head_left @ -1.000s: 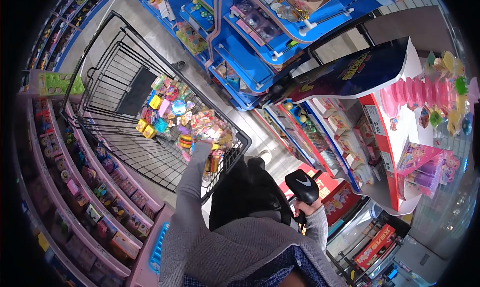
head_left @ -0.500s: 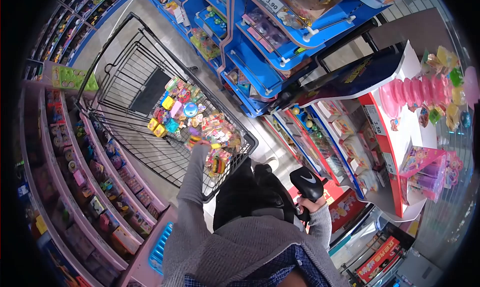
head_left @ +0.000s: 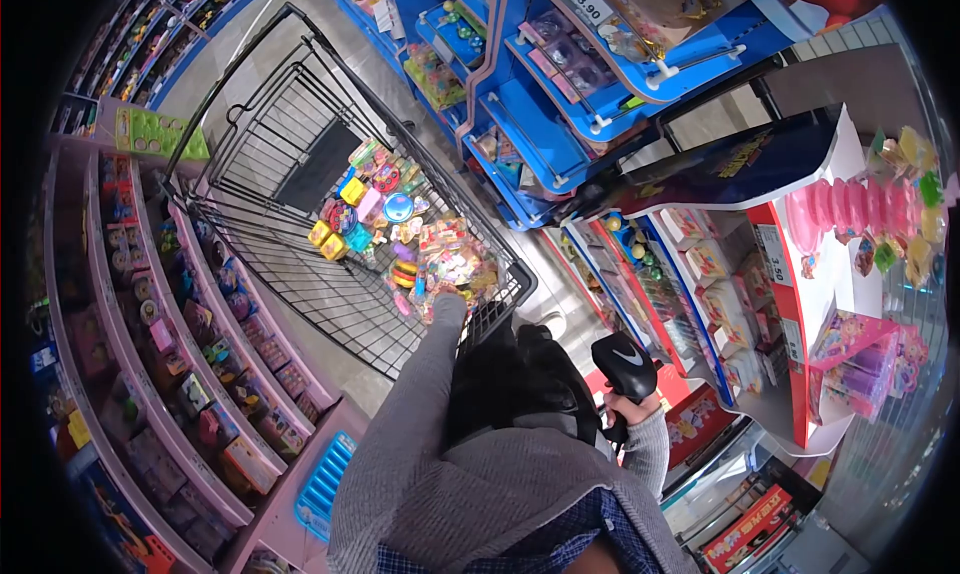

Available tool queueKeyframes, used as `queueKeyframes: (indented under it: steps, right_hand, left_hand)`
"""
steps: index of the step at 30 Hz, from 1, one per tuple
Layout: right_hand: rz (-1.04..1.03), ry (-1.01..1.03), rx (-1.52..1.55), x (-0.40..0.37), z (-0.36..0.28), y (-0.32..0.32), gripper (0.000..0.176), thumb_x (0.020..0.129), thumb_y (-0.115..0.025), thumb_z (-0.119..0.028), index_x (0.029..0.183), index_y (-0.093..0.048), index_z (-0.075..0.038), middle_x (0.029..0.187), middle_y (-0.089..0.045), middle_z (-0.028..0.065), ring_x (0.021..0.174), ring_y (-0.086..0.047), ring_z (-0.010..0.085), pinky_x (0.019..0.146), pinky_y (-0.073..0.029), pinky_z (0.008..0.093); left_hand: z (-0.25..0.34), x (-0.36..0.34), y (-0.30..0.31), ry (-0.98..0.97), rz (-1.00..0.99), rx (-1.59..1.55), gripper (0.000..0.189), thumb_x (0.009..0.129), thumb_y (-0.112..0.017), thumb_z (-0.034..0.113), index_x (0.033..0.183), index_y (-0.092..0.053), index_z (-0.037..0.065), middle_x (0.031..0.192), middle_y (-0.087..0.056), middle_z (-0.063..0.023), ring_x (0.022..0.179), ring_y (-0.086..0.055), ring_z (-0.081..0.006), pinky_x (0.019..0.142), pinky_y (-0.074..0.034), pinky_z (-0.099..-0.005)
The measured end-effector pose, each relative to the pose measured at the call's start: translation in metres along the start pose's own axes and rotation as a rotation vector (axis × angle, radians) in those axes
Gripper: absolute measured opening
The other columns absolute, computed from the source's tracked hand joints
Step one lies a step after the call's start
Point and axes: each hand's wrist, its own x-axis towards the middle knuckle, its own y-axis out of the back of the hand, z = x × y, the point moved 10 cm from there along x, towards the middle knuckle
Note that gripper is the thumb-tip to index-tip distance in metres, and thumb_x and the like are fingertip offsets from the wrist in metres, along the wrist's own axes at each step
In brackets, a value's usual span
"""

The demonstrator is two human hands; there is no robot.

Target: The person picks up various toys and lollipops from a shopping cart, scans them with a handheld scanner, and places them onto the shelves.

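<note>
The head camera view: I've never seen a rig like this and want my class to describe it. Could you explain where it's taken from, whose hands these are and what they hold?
There is no machine: one camera on a person's head looks down past their body, and its wide lens bends the edges. Both hands belong to that person. The left hand reaches into a black metal-wire shopping cart, which carries a pile of small, brightly coloured packets and plastic items. Whether it grips anything is too unclear to tell. The right hand holds a black, pistol-shaped plastic device. Around them stand pink curved shelves and blue shelves.
</note>
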Motion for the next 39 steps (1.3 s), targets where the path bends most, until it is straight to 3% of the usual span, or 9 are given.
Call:
queueKeyframes:
  steps: [3,13,16,18,21,26,30,32,39]
  right_hand:
    - [0.016,-0.039,0.018,0.002,0.003,0.001,0.038,0.064,-0.054,0.008,0.101,-0.048,0.002,0.06,-0.052,0.0087,0.037,-0.049,0.0161,0.036,-0.041,0.0264]
    - [0.007,-0.119,-0.021,0.008,0.014,0.001,0.045,0.065,-0.051,0.006,0.109,-0.047,-0.001,0.058,-0.053,0.0064,0.039,-0.048,0.0125,0.037,-0.039,0.0236]
    - [0.023,-0.177,-0.021,0.01,0.02,0.002,0.038,0.062,-0.052,0.007,0.1,-0.049,0.002,0.061,-0.053,0.0093,0.038,-0.05,0.017,0.036,-0.042,0.0261]
    - [0.02,-0.198,-0.033,0.011,0.024,0.002,0.041,0.063,-0.053,0.007,0.103,-0.048,0.002,0.066,-0.054,0.0082,0.039,-0.05,0.0163,0.035,-0.041,0.0252]
    - [0.011,-0.247,-0.067,0.011,0.026,0.0,0.038,0.062,-0.054,0.006,0.1,-0.049,0.003,0.066,-0.053,0.008,0.039,-0.05,0.0157,0.034,-0.041,0.0254]
    - [0.047,-0.288,-0.092,0.012,0.027,0.004,0.028,0.063,-0.056,0.004,0.09,-0.051,0.004,0.059,-0.052,0.0073,0.039,-0.05,0.0152,0.035,-0.041,0.0259]
    - [0.063,-0.3,-0.096,0.01,0.022,0.005,0.027,0.063,-0.057,0.003,0.09,-0.051,0.004,0.057,-0.052,0.0067,0.038,-0.05,0.0149,0.036,-0.041,0.0255]
    - [0.064,-0.305,-0.102,0.012,0.018,0.006,0.027,0.063,-0.057,0.003,0.09,-0.051,0.003,0.057,-0.052,0.0065,0.038,-0.05,0.0148,0.036,-0.041,0.0252]
    - [0.016,-0.202,-0.089,0.017,0.006,0.01,0.028,0.064,-0.057,0.003,0.091,-0.052,0.002,0.057,-0.053,0.0067,0.041,-0.051,0.0138,0.037,-0.041,0.0244]
  left_hand:
    - [-0.013,-0.018,0.036,0.536,0.119,-0.453,0.028,0.071,-0.057,0.021,0.09,-0.048,0.003,0.083,-0.056,-0.0168,0.078,-0.054,-0.0282,0.068,-0.042,-0.0331]
    - [-0.075,0.003,0.113,0.645,0.603,-0.071,0.036,0.076,-0.048,0.015,0.106,-0.042,-0.002,0.098,-0.051,-0.0238,0.094,-0.049,-0.0345,0.082,-0.037,-0.0394]
    - [-0.121,0.048,0.04,0.671,0.088,-0.411,0.03,0.073,-0.051,0.013,0.1,-0.046,0.002,0.092,-0.056,-0.0145,0.085,-0.053,-0.0285,0.081,-0.036,-0.0396]
    - [-0.149,0.068,-0.015,0.648,-0.016,-0.531,0.029,0.073,-0.051,0.014,0.101,-0.049,0.004,0.088,-0.059,-0.0107,0.088,-0.054,-0.0266,0.082,-0.036,-0.0391]
    - [-0.093,0.095,-0.064,-0.197,-0.298,0.462,0.026,0.075,-0.049,0.016,0.097,-0.052,0.003,0.084,-0.06,-0.0116,0.087,-0.054,-0.0252,0.076,-0.04,-0.0362]
    - [-0.14,0.086,-0.068,0.566,0.217,-0.511,0.022,0.074,-0.045,0.014,0.089,-0.058,0.004,0.074,-0.06,-0.0102,0.064,-0.057,-0.0243,0.059,-0.044,-0.0344]
    - [-0.14,0.091,-0.063,0.433,0.038,-0.394,0.02,0.076,-0.046,0.014,0.09,-0.057,0.005,0.072,-0.059,-0.0087,0.056,-0.054,-0.0224,0.055,-0.044,-0.0332]
    - [-0.137,0.039,0.01,0.717,0.585,-1.089,0.018,0.08,-0.047,0.018,0.089,-0.056,0.006,0.067,-0.054,-0.0047,0.054,-0.05,-0.0188,0.051,-0.042,-0.0303]
    - [-0.108,0.006,0.111,0.582,0.62,-1.479,0.024,0.086,-0.041,0.011,0.108,-0.048,0.011,0.067,-0.05,-0.0037,0.052,-0.043,-0.0084,0.043,-0.035,-0.0204]
